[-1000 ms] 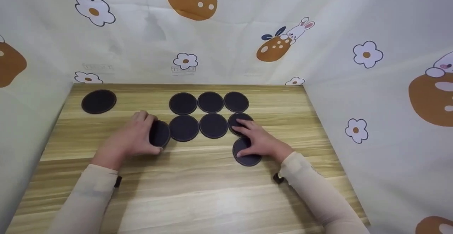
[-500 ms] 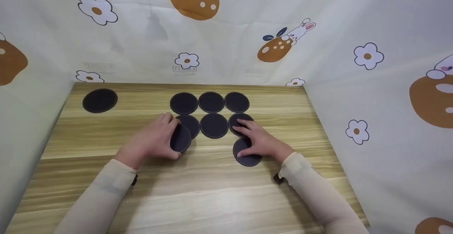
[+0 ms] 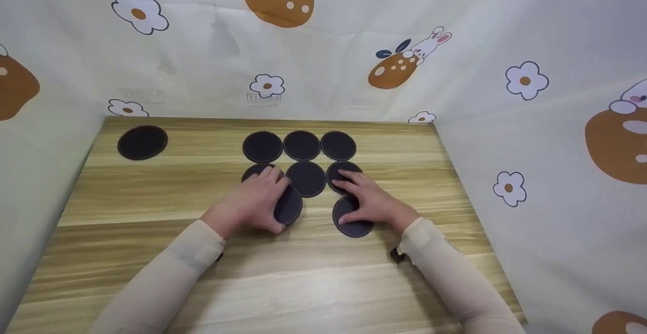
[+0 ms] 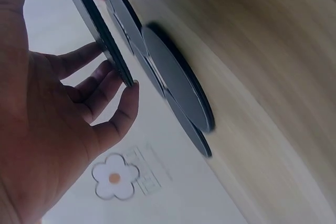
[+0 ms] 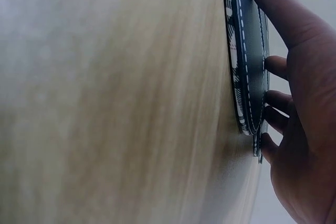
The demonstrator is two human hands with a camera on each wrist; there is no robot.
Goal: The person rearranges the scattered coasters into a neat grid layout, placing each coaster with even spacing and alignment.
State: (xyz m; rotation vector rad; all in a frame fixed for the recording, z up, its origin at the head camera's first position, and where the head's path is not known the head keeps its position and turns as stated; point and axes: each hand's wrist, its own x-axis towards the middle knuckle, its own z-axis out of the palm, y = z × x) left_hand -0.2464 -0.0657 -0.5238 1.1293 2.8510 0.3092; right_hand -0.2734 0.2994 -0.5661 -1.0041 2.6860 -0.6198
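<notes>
My left hand (image 3: 255,200) grips a round black coaster (image 3: 290,206) by its edge. In the left wrist view that coaster (image 4: 100,27) is lifted off the table, thumb out of sight and fingertips at its rim. My right hand (image 3: 376,200) rests on two flat coasters. Its thumb touches the front coaster (image 3: 356,229), and its fingers lie on the one behind (image 3: 335,169). White stitching and a checked edge show on the near coaster (image 5: 247,51) in the right wrist view. Partly covered by my left hand is another coaster (image 3: 255,171), beside the middle coaster (image 3: 306,178).
Three coasters form the back row, the middle one (image 3: 302,145) touching its neighbours. A single coaster (image 3: 142,142) lies apart at the table's far left. Printed cloth (image 3: 323,46) hangs around the back and sides of the wood-grain table (image 3: 303,283).
My left hand has carried its coaster rightward, from left of the second row to in front of it. My right hand and the coasters on the table have stayed put.
</notes>
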